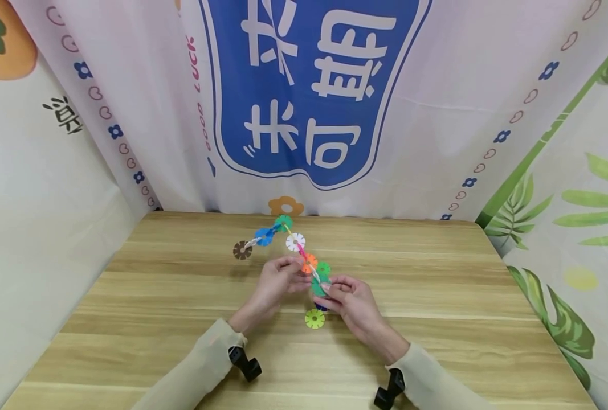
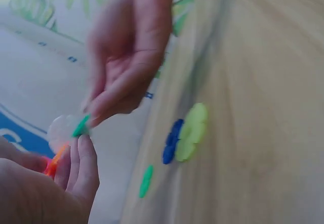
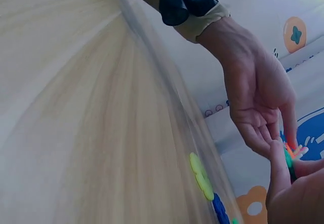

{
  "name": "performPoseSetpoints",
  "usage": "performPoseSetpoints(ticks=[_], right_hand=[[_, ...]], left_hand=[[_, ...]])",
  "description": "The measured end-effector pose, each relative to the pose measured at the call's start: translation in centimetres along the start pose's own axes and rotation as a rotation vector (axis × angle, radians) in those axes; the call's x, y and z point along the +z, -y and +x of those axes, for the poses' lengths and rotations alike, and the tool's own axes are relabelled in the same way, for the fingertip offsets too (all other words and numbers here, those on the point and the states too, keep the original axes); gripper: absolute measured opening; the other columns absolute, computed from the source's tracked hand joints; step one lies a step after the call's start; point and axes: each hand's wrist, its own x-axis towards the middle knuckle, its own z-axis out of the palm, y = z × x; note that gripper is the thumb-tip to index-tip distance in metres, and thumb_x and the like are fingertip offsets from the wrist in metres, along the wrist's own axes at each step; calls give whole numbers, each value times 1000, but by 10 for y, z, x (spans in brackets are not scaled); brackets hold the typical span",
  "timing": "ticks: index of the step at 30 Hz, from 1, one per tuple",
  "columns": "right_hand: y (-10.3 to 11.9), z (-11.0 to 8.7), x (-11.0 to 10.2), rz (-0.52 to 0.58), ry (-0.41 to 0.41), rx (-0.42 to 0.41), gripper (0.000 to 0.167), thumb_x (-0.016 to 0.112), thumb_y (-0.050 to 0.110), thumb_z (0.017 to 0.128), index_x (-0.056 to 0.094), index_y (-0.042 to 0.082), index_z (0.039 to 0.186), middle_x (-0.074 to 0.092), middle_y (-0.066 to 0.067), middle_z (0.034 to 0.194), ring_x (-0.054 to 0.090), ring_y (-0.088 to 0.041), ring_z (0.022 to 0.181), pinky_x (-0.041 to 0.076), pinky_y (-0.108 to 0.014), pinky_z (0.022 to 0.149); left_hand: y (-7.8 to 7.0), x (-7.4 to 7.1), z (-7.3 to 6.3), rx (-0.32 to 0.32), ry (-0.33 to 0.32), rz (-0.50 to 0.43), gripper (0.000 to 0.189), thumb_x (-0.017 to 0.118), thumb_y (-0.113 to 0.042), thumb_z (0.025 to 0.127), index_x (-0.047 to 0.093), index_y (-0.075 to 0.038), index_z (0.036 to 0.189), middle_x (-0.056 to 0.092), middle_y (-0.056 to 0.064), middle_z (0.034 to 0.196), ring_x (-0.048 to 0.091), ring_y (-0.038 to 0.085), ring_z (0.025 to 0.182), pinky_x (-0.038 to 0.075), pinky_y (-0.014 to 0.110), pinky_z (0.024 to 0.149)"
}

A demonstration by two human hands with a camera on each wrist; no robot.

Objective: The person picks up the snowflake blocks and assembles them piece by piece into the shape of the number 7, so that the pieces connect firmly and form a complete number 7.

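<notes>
Your left hand point(image 1: 277, 279) pinches the orange disc point(image 1: 312, 262) of a chain of notched plastic discs point(image 1: 290, 244), thumb against fingers. Your right hand point(image 1: 356, 304) pinches the teal disc point(image 1: 319, 287) just beside it, so both grips are narrow. From your left hand the chain runs outward and bends back left to the brown disc point(image 1: 237, 251); whether that far end touches the table point(image 1: 180, 285) I cannot tell.

Loose on the table, a green disc point(image 1: 325, 267) lies just beyond your right fingertips. The dark blue disc point(image 2: 173, 142) sits partly under your right hand in the head view, with the yellow-green disc point(image 1: 314, 326) beside it, nearer you.

The pictures do not show whether the teal disc's notch is seated. Pressing it in at a slant could twist it off; pushing too hard could pop a joint beyond your left hand. A slack left pinch might let the long tail swing and pull loose. Dropping your right hand could knock the dark blue disc away.
</notes>
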Motion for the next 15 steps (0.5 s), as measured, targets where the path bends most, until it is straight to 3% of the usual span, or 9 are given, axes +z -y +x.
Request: performPoseSetpoints(ticks=[3,7,11,15], right_hand=[[0,2,2,13,6,7,27,61,-6,101,52,-14,125,66,-7,97,77,-20,93,65,-36,96],[4,7,-3,-97,54,30,25,65,-2,100,56,-11,121,70,-9,96,78,-23,92,66,-38,94],[13,14,-14,-317,54,10,24,70,6,98,64,-8,117,73,-11,96,76,-23,90,68,-37,87],[20,19,-20,-635,32,-64,16,74,7,94,70,-2,107,72,-11,96,70,-22,85,67,-35,76]], left_hand=[[3,3,-3,42,18,50,23,58,-6,105,60,5,126,74,15,103,77,19,86,69,40,87],[2,2,-3,95,10,97,17,59,-1,103,61,5,119,74,14,95,76,20,79,70,40,81],[-1,-4,0,93,-6,118,12,59,1,102,61,5,113,73,13,91,75,19,75,70,38,77],[-2,-12,2,59,-20,148,14,59,1,102,61,4,115,72,15,95,74,19,77,70,36,77]])
